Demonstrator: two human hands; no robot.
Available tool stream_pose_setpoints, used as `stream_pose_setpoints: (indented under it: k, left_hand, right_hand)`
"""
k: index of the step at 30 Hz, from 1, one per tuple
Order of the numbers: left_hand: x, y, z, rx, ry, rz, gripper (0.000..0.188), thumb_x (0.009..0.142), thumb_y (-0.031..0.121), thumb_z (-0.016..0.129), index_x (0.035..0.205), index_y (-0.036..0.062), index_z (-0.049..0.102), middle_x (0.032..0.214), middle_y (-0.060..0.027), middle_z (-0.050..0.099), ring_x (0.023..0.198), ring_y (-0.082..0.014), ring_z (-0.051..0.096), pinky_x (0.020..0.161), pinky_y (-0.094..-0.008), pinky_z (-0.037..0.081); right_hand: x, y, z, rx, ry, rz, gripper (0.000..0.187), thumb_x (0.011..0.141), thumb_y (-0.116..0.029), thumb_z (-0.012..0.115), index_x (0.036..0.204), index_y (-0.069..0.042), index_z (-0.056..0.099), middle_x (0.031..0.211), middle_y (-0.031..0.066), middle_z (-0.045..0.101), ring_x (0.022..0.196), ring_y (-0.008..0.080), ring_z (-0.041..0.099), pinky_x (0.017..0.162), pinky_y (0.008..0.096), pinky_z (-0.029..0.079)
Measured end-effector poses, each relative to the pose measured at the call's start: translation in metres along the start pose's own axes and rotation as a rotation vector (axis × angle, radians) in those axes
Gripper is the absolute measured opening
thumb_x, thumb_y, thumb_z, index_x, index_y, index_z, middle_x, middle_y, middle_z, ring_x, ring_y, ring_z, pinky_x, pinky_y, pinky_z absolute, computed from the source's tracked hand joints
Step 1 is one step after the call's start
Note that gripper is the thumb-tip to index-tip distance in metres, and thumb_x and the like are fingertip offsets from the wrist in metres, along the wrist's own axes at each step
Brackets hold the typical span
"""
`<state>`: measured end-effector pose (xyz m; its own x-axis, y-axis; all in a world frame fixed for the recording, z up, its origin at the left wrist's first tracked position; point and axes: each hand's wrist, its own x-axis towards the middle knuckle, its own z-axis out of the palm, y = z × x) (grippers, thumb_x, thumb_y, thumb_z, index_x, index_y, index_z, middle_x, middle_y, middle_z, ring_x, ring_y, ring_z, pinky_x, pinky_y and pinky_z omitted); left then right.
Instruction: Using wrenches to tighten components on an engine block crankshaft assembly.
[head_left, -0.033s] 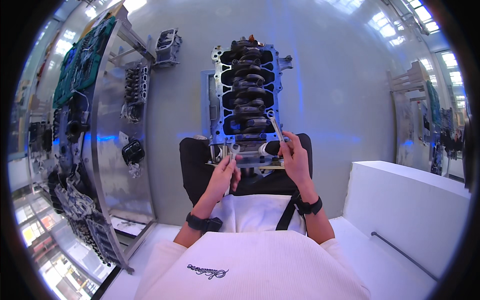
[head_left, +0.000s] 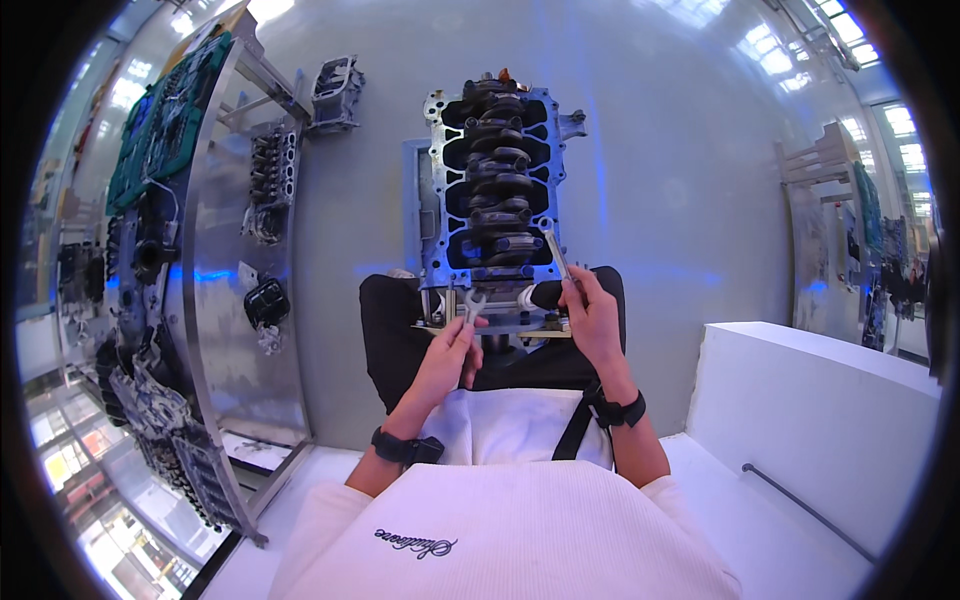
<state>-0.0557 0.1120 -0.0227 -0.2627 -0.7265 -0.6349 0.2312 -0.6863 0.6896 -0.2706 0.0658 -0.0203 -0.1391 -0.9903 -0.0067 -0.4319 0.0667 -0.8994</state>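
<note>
An engine block (head_left: 437, 165) stands in front of me with its crankcase side up, and a dark crankshaft (head_left: 500, 187) runs along its middle. My left hand (head_left: 445, 358) is closed around an open-end wrench (head_left: 473, 305); its jaw points away from me, just short of the block's near edge. In my right hand (head_left: 594, 318) is a second wrench (head_left: 556, 252), silver with a ring-shaped far end. That ring lies over the near right rim of the block; whether it sits on a bolt I cannot tell.
Beneath the block's near end is a metal stand (head_left: 520, 322), between my knees. To the left, a steel rack (head_left: 222, 340) carries several engine parts and a green tool case (head_left: 168, 125). Another engine casting (head_left: 336, 95) rests beyond it. A white box-like ledge (head_left: 800, 385) is at the right.
The left wrench's jaw has shifted slightly right. The right wrench's ring end has moved a little away from me and to the right. Both hands keep their grip.
</note>
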Motion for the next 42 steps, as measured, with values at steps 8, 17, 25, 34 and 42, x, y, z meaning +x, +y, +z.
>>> stream_pose_setpoints:
  k: [8, 17, 25, 34, 42]
  left_hand:
    - [0.011, -0.003, -0.018, -0.094, 0.014, 0.033, 0.02, 0.095, 0.022, 0.038, 0.109, 0.0073, 0.044, 0.059, -0.0005, 0.047, 0.037, -0.0041, 0.034, 0.032, -0.018, 0.024]
    - [0.059, 0.023, -0.009, -0.016, 0.139, 0.177, 0.024, 0.095, 0.02, 0.038, 0.114, 0.0064, 0.044, 0.061, -0.006, 0.054, 0.03, -0.007, 0.038, 0.027, -0.0211, 0.027]
    - [0.08, 0.031, -0.012, 0.024, 0.137, 0.164, 0.023, 0.095, 0.021, 0.038, 0.112, 0.0069, 0.045, 0.061, -0.0056, 0.055, 0.031, -0.0067, 0.039, 0.027, -0.0206, 0.027]
    - [0.088, 0.028, -0.001, 0.01, 0.155, 0.171, 0.026, 0.095, 0.021, 0.039, 0.116, 0.0077, 0.045, 0.063, -0.0037, 0.054, 0.032, -0.0064, 0.04, 0.028, -0.0202, 0.026]
    - [0.08, 0.024, 0.006, -0.031, 0.161, 0.217, 0.026, 0.095, 0.02, 0.037, 0.114, 0.0043, 0.045, 0.06, -0.0036, 0.052, 0.032, -0.0062, 0.038, 0.028, -0.0198, 0.026]
  right_hand:
    - [0.02, 0.006, -0.005, -0.21, -0.091, -0.08, 0.024, 0.081, -0.007, 0.059, 0.105, -0.008, 0.062, 0.075, 0.0078, 0.047, 0.059, 0.016, 0.046, 0.055, 0.0285, 0.039]
    - [0.02, 0.007, 0.004, -0.374, -0.013, -0.132, 0.025, 0.081, -0.008, 0.058, 0.106, -0.01, 0.063, 0.084, 0.0088, 0.049, 0.063, 0.0234, 0.054, 0.058, 0.0339, 0.044]
    - [0.018, 0.006, 0.011, -0.439, -0.007, -0.194, 0.023, 0.081, -0.007, 0.059, 0.103, -0.011, 0.064, 0.088, 0.0068, 0.051, 0.059, 0.022, 0.053, 0.055, 0.0328, 0.042]
    - [0.014, 0.002, 0.016, -0.497, 0.012, -0.22, 0.023, 0.079, -0.005, 0.059, 0.101, -0.01, 0.064, 0.089, 0.0068, 0.053, 0.066, 0.0257, 0.058, 0.056, 0.0344, 0.046]
    - [0.014, 0.002, 0.015, -0.46, -0.007, -0.168, 0.023, 0.08, -0.005, 0.059, 0.102, -0.01, 0.064, 0.088, 0.0076, 0.053, 0.064, 0.0263, 0.057, 0.055, 0.0349, 0.046]
